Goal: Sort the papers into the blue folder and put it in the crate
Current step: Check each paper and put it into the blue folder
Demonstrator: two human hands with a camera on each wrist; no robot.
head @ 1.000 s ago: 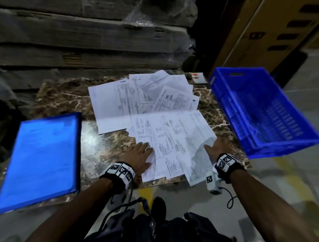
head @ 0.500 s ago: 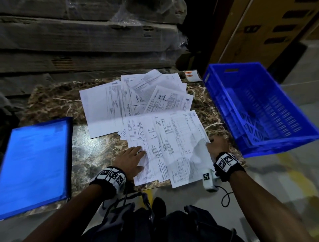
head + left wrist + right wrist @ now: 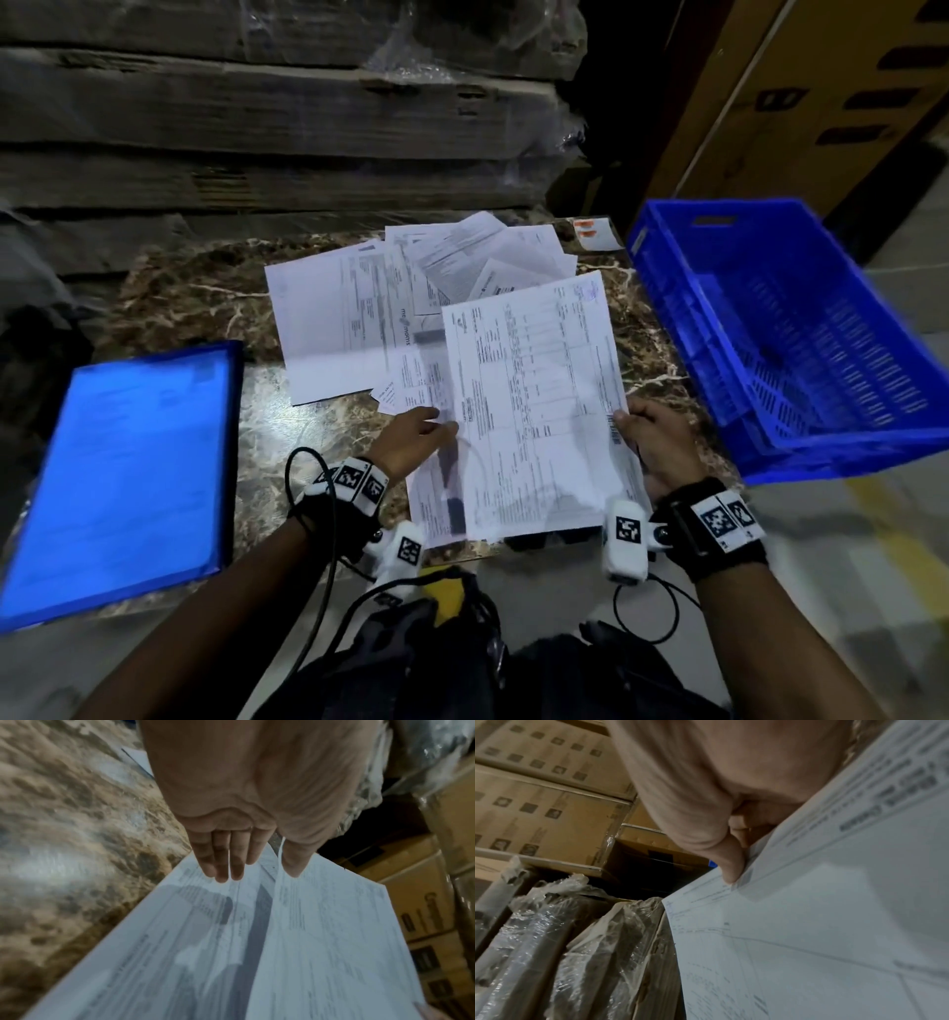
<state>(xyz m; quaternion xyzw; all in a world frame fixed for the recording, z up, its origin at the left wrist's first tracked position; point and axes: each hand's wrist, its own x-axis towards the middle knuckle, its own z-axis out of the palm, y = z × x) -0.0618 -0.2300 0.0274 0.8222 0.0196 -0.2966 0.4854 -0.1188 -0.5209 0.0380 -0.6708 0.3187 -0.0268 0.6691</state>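
Both hands hold a small stack of printed papers [image 3: 534, 406] lifted and tilted above the near edge of the marble table [image 3: 185, 303]. My left hand [image 3: 416, 437] pinches the stack's left edge, thumb on top of the upper sheet [image 3: 334, 923] and fingers [image 3: 221, 860] beneath it. My right hand [image 3: 652, 437] pinches the right edge, its thumb [image 3: 731, 866] pressed on the sheet [image 3: 834, 923]. More loose papers [image 3: 349, 318] lie spread on the table behind. The closed blue folder [image 3: 128, 483] lies at the left. The blue crate [image 3: 801, 339] stands at the right.
Wrapped wooden boards [image 3: 277, 118] are stacked along the back of the table. Cardboard boxes [image 3: 821, 92] rise behind the crate. A small white card with orange marks [image 3: 590, 231] lies at the table's far right corner. Grey floor lies below the crate.
The front sheets lay flat under both hands before. Now both hands have gathered them into one stack and raised it off the table, tilted toward me.
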